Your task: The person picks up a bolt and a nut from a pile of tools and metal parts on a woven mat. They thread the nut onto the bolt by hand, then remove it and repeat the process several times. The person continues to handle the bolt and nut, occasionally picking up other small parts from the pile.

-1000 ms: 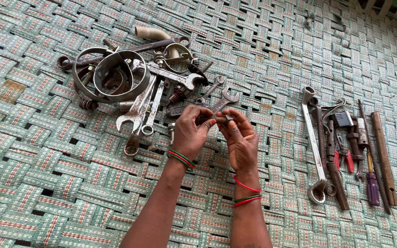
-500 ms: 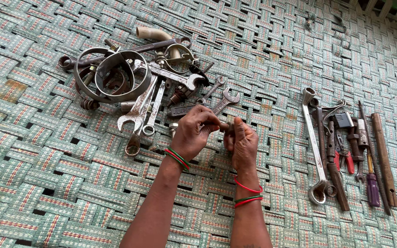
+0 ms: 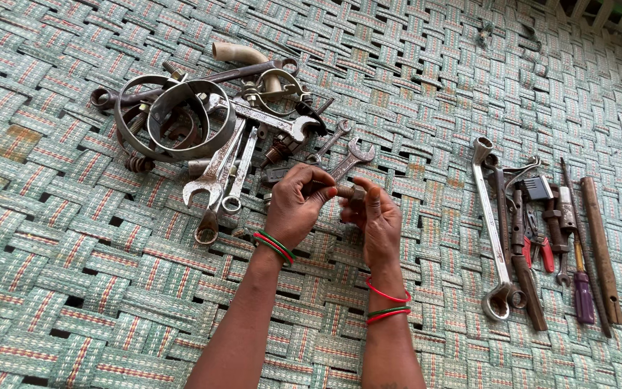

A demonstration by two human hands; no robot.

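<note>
My left hand (image 3: 298, 204) and my right hand (image 3: 373, 220) meet over a woven green mat (image 3: 73, 274). Between their fingertips they hold a small rusty bolt with a nut (image 3: 347, 192), lying roughly level. The left fingers wrap one end, the right fingers pinch the nut end. Just beyond the hands lies a small open-end spanner (image 3: 350, 158). A heap of spanners (image 3: 228, 169) and metal rings (image 3: 181, 122) lies to the upper left of the hands.
To the right, tools lie in a row: a long ring spanner (image 3: 491, 230), red-handled pliers (image 3: 538, 248), a purple-handled screwdriver (image 3: 582, 288), a brown rod (image 3: 600, 245). A curved pipe piece (image 3: 237, 52) lies at the top of the heap.
Both hands have dropped slightly toward me and turned the small bolt between their fingers. The heap and the row of tools have not moved.
</note>
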